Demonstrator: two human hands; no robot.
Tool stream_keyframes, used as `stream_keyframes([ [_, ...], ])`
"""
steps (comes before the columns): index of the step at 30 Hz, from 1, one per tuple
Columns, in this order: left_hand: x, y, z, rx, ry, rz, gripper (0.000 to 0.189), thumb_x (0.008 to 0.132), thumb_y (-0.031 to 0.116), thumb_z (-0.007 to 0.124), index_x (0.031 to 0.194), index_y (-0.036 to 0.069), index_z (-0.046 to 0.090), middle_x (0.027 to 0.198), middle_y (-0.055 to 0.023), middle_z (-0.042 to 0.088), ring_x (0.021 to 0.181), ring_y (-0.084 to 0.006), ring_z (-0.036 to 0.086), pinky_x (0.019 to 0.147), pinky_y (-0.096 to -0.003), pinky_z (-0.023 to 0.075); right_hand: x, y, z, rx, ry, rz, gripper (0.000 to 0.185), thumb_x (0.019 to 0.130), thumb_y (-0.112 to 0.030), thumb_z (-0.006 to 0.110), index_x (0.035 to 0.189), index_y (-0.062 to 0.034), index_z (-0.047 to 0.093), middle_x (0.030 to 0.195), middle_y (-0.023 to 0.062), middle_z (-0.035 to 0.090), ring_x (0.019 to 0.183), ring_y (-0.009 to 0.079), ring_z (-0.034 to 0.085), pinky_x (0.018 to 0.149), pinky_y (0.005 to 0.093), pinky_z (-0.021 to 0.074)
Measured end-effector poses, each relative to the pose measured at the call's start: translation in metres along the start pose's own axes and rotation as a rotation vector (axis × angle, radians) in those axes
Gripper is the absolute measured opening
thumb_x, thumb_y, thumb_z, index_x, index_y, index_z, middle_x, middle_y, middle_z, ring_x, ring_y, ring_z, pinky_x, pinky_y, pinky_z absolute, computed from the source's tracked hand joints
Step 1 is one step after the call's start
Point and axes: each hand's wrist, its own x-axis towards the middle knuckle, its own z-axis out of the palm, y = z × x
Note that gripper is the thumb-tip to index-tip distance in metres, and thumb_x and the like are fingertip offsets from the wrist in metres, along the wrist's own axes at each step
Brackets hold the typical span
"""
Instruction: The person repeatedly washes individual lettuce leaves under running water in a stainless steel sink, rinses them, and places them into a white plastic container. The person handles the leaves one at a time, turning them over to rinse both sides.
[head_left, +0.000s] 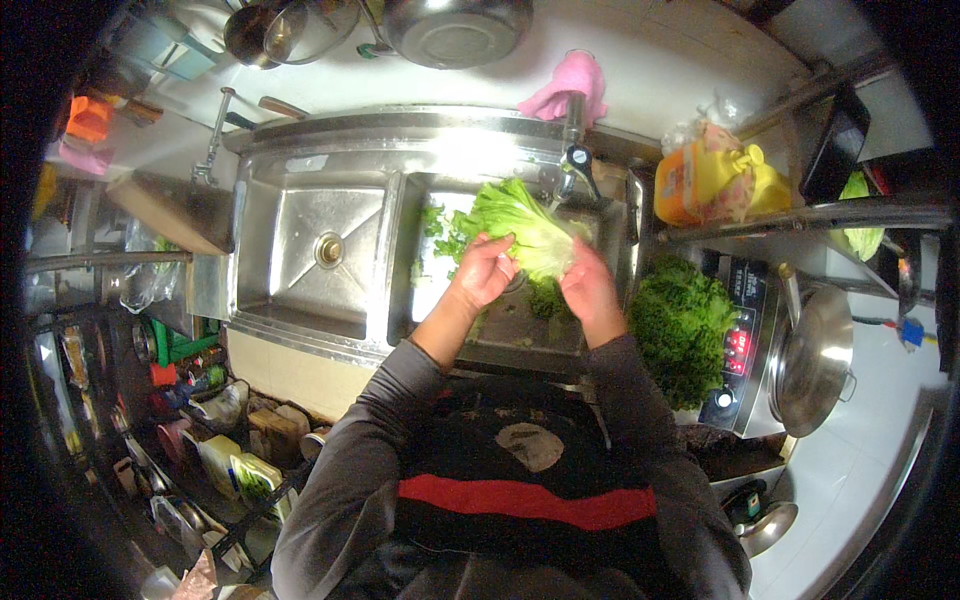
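Note:
Over the right-hand basin (487, 345) of a stainless steel sink, I hold a head of green leaf lettuce (517, 214) between both hands. My left hand (484, 271) grips its leaves, thumb on top. At the pale stem end, my right hand (589, 277) is closed around the base and looks slightly blurred. A faucet (577, 169) stands just behind the lettuce. Loose green leaves (442, 229) lie on a white surface at the basin's left side. More dark green leaves (547, 298) are below my hands.
The left basin (330, 202) has a brass-coloured drain. A pile of curly greens (679, 330) lies right of the sink, beside an induction cooker (739, 352) bearing a steel pan (814, 360). A yellow jug (757, 176) and metal rail (795, 217) stand behind. Pink cloth (566, 86) hangs around the faucet pipe.

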Motion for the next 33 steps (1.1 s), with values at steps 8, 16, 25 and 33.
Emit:
stream_keyframes([
  [8, -0.005, 0.027, -0.042, 0.252, 0.365, 0.057, 0.006, 0.094, 0.002, 0.057, 0.100, 0.005, 0.055, 0.102, -0.0094, 0.062, 0.096, -0.0273, 0.067, 0.089, -0.0452, 0.0563, 0.027, -0.036, 0.030, -0.395, 0.023, -0.168, 0.016, 0.095, -0.014, 0.061, 0.106, -0.0031, 0.064, 0.098, 0.0034, 0.065, 0.090, 0.0149, 0.059, 0.081, 0.0304, 0.0456],
  [16, -0.017, 0.066, 0.092, 1.530, 0.070, 1.130, 0.039, 0.081, -0.001, 0.063, 0.120, 0.004, 0.058, 0.128, -0.0161, 0.056, 0.120, -0.0330, 0.054, 0.105, -0.0401, 0.0403, 0.019, -0.029, 0.071, -0.974, 0.034, -0.320, 0.017, 0.095, -0.011, 0.059, 0.105, 0.0016, 0.065, 0.089, -0.0023, 0.063, 0.080, 0.0070, 0.052, 0.071, 0.0264, 0.0437],
  [25, -0.015, 0.062, 0.116, 2.032, -0.527, 1.324, 0.040, 0.082, 0.006, 0.062, 0.123, 0.010, 0.061, 0.127, -0.0073, 0.061, 0.131, -0.0313, 0.048, 0.114, -0.0508, 0.0318, -0.024, 0.024, -0.048, -1.411, 0.478, 0.021, 0.029, 0.089, -0.022, 0.066, 0.102, 0.0040, 0.065, 0.088, 0.0130, 0.066, 0.079, 0.0236, 0.060, 0.071, 0.0406, 0.0461],
  [33, -0.094, -0.010, -0.069, 0.649, 0.469, -0.244, 0.064, 0.089, 0.037, 0.072, 0.132, -0.004, 0.049, 0.118, -0.0140, 0.063, 0.103, -0.0202, 0.060, 0.088, -0.0348, 0.0509, -0.047, 0.055, -0.034, -0.601, 0.375, 0.025, 0.018, 0.088, -0.017, 0.065, 0.096, -0.0006, 0.065, 0.092, 0.0085, 0.066, 0.082, 0.0248, 0.062, 0.074, 0.0384, 0.0484],
])
